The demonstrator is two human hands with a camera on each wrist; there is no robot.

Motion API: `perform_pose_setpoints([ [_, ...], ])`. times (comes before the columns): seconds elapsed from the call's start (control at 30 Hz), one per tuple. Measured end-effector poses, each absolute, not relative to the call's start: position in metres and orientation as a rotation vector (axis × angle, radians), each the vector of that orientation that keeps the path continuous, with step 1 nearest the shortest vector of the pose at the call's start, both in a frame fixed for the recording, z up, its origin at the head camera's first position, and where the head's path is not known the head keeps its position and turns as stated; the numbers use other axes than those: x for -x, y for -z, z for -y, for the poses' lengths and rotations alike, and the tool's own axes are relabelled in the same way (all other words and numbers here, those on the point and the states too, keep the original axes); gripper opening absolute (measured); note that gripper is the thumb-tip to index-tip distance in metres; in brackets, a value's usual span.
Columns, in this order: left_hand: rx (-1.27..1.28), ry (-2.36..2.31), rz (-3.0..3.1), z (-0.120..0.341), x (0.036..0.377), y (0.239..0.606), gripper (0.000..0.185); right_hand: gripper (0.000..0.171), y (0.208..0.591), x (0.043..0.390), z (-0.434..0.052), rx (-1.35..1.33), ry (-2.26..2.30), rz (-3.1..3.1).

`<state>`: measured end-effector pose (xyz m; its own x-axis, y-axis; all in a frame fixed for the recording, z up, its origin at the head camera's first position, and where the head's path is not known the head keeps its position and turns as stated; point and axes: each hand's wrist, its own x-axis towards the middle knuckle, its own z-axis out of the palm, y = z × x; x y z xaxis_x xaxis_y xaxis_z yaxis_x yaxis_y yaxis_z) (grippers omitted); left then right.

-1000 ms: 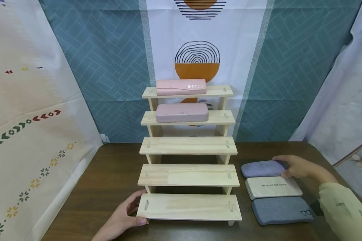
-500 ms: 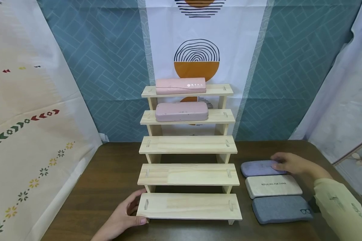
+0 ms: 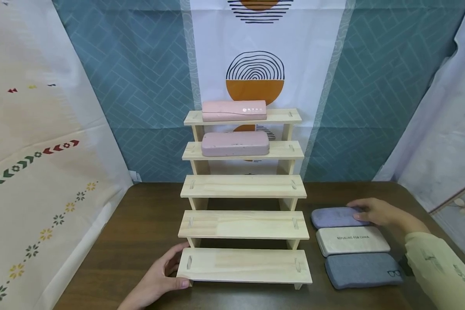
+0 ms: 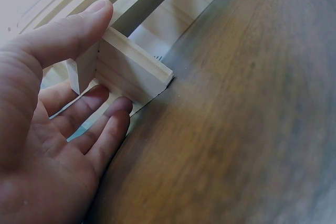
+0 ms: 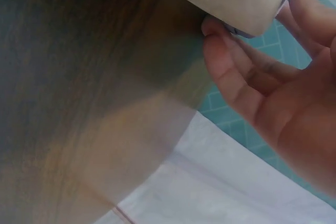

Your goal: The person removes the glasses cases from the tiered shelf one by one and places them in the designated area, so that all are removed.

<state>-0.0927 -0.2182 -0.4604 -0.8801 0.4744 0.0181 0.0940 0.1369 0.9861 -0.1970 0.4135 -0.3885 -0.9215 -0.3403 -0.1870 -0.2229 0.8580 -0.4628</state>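
Dark brown wood-grain tabletop (image 3: 147,224), pale wooden five-step rack (image 3: 243,187) standing on it. Right of that, three cases just lie there: slim purple oblong case (image 3: 333,217) furthest back, off-white rectangular case (image 3: 352,246) with lettering, grey-blue oblong case (image 3: 356,271) up front. Rack's top step's got a light pink flap case (image 3: 228,112), next one down a rounded mauve case (image 3: 235,146).

Three cams here: one wide, two super tight
Head cam looks forward and down from above, getting the stepped stand (image 3: 243,186), counter (image 3: 139,232) and teal backdrop (image 3: 151,86); left wrist cam's crazy close to the left hand (image 4: 50,145), tilted, facing the stand's lower corner; right wrist one's just as close to the right hand (image 5: 283,98), tilted too; head and left wrist share that corner; head and right wrist share the backdrop.
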Motion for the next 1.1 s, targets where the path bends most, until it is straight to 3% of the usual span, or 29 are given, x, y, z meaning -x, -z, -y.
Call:
perform_pose_setpoints([
  [0.43,-0.565,-1.813,-2.110,0.219,0.092,0.461,0.079,0.037,0.372,0.198,-0.401,0.509,0.544,-2.842],
  [1.1,-0.543,-1.835,-2.050,0.218,0.092,0.458,0.077,0.032,0.243,0.211,-0.288,0.586,1.065,-3.092],
])
